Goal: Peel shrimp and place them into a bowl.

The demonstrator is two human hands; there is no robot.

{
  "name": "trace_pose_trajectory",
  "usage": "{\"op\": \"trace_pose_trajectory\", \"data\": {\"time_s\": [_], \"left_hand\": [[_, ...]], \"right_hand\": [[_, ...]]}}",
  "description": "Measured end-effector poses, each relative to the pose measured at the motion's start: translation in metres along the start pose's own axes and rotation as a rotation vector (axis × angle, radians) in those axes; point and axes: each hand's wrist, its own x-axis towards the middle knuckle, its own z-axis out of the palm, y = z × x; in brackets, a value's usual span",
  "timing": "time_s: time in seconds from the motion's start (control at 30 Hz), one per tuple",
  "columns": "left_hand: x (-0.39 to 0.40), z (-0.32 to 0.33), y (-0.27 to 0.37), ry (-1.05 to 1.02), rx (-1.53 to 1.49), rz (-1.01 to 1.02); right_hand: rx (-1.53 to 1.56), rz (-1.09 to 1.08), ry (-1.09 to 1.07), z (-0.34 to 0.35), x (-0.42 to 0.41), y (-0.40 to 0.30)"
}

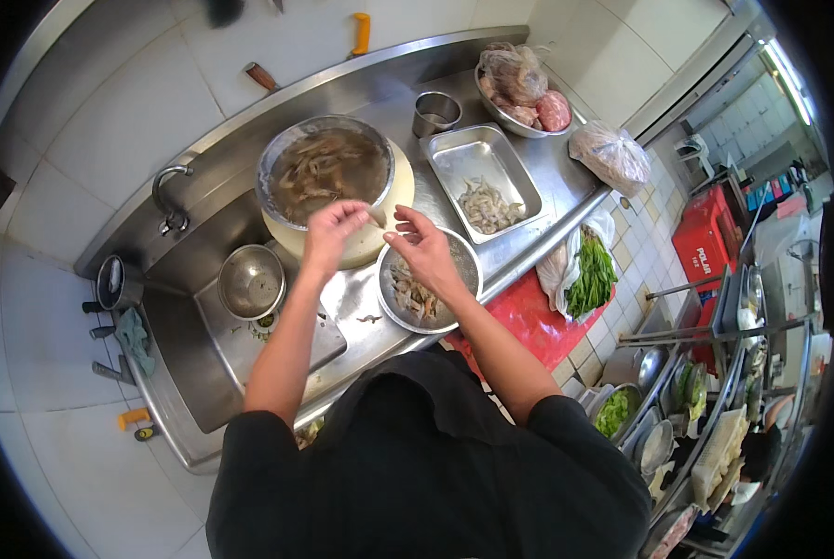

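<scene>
My left hand [336, 227] pinches a small shrimp [377, 216] between thumb and fingertips, over the round cream-coloured board. Close beside it, my right hand [420, 244] has its thumb and fingers apart, with nothing seen between them. A large metal bowl [266, 143] of murky water and whole shrimp rests on the board [404, 175]. Below my right hand, a metal colander-like bowl [474, 262] holds shrimp heads and shells. Peeled shrimp [490, 206] lie at the near end of a rectangular steel tray [459, 150].
A sink with an upturned-rim metal bowl [251, 279] and faucet [172, 209] lies left. Behind the tray stand a steel pot [436, 114] and a bowl of bagged meat [521, 126]. A plastic bag [609, 157] sits at the counter's right edge. Leafy greens [590, 272] lie below, on a red surface.
</scene>
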Motion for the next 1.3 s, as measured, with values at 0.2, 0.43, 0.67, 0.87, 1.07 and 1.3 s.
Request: {"op": "trace_pose_trajectory", "data": {"time_s": [0.2,0.43,0.67,0.87,1.07,1.3], "left_hand": [[-0.047,0.020,-0.060,0.007,-0.179,-0.127],[-0.062,0.028,-0.063,-0.031,0.244,-0.164],[-0.061,0.034,-0.081,-0.057,0.295,-0.242],[-0.072,0.057,-0.079,-0.118,0.273,-0.365],[-0.077,0.056,-0.098,-0.108,0.036,-0.392],[-0.083,0.072,-0.095,-0.014,0.193,-0.144]], "right_hand": [[-0.174,0.250,-0.263,-0.013,-0.028,0.032],[-0.508,-0.062,-0.303,-0.038,-0.056,0.059],[-0.467,-0.131,-0.137,-0.044,-0.059,0.045],[-0.460,-0.105,-0.258,-0.039,-0.069,0.062],[-0.373,0.156,-0.181,-0.035,-0.070,0.050],[0.271,0.649,-0.016,-0.039,-0.065,0.075]]}}
